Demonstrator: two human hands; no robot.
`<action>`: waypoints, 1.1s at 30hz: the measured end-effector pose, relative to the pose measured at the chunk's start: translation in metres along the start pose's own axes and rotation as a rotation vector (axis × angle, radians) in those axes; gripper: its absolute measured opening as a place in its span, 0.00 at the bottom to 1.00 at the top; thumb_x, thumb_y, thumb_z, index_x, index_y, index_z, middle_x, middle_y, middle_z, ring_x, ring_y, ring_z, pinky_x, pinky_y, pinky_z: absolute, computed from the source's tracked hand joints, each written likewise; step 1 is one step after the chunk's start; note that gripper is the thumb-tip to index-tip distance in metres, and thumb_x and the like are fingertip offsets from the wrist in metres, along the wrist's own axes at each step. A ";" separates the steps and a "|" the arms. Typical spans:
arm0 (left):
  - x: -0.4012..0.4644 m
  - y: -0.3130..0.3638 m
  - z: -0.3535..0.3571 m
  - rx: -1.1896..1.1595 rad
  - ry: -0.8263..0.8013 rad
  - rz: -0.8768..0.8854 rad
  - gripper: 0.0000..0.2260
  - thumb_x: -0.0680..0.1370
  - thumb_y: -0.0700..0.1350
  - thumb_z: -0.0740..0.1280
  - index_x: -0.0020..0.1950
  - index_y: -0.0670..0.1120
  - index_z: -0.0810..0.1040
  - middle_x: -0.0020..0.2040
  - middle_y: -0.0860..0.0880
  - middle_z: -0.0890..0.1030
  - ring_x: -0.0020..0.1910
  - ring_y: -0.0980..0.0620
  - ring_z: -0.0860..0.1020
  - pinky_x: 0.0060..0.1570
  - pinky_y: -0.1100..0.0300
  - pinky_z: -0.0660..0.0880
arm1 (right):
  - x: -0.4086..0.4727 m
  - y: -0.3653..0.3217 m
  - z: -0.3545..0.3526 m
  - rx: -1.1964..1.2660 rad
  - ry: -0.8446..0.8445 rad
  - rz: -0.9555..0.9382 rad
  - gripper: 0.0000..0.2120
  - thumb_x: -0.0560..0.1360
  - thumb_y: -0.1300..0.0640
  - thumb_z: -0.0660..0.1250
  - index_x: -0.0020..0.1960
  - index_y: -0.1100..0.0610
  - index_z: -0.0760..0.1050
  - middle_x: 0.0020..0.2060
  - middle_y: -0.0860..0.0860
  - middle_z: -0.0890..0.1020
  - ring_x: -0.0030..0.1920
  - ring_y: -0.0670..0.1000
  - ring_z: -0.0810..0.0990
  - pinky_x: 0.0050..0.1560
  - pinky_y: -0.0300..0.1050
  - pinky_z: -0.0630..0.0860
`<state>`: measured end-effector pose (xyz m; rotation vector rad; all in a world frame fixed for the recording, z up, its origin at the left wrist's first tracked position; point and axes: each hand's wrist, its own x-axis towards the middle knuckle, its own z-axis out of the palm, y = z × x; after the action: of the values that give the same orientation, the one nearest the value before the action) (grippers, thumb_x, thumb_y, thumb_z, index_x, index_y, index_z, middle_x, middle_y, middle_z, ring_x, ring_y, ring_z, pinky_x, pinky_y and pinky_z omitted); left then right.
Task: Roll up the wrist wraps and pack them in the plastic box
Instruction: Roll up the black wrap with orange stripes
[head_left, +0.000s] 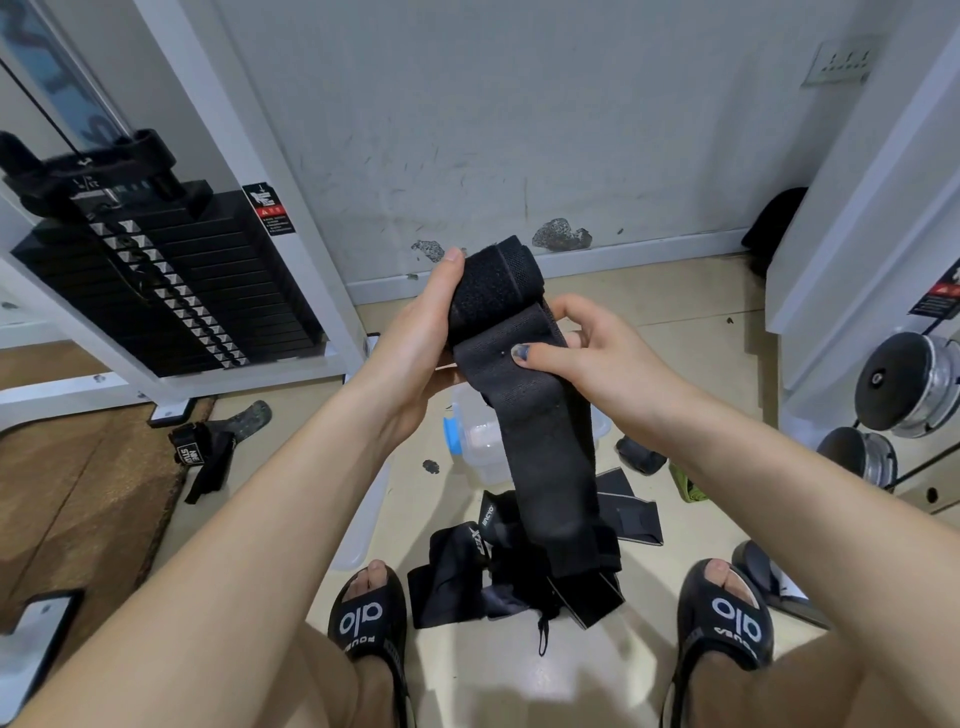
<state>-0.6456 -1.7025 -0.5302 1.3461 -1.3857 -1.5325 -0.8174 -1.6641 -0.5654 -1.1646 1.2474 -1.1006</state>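
Head-worn view, facing down, close over floor (519, 675)

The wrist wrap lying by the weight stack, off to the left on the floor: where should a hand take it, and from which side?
Grip the wrist wrap at its labelled upper end, coming from above: that end looks bunched and thicker, while the tail trails flat toward the person. It lies apart from the pile of wraps and the plastic box, so nothing crowds it.
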 end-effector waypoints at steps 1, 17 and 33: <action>0.000 0.000 0.000 0.002 0.008 -0.005 0.27 0.83 0.67 0.53 0.61 0.52 0.85 0.53 0.54 0.88 0.54 0.54 0.85 0.56 0.56 0.78 | 0.000 0.000 0.000 -0.012 0.007 -0.002 0.08 0.78 0.63 0.72 0.55 0.58 0.77 0.43 0.53 0.87 0.43 0.50 0.86 0.47 0.48 0.81; 0.002 -0.001 0.001 -0.246 0.012 -0.145 0.22 0.83 0.65 0.58 0.61 0.52 0.82 0.55 0.51 0.87 0.56 0.52 0.85 0.61 0.51 0.80 | 0.000 0.005 0.007 -0.019 0.065 0.019 0.08 0.79 0.61 0.70 0.57 0.54 0.81 0.50 0.53 0.88 0.55 0.55 0.86 0.63 0.61 0.79; 0.008 -0.002 0.000 -0.345 0.021 -0.198 0.22 0.82 0.63 0.62 0.64 0.49 0.82 0.60 0.46 0.86 0.62 0.48 0.83 0.65 0.49 0.79 | -0.005 0.005 0.016 -0.095 0.117 -0.045 0.11 0.77 0.47 0.69 0.54 0.53 0.82 0.49 0.50 0.88 0.54 0.52 0.86 0.63 0.60 0.79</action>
<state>-0.6468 -1.7093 -0.5345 1.3044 -0.9407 -1.7849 -0.8014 -1.6584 -0.5703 -1.2186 1.3821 -1.1675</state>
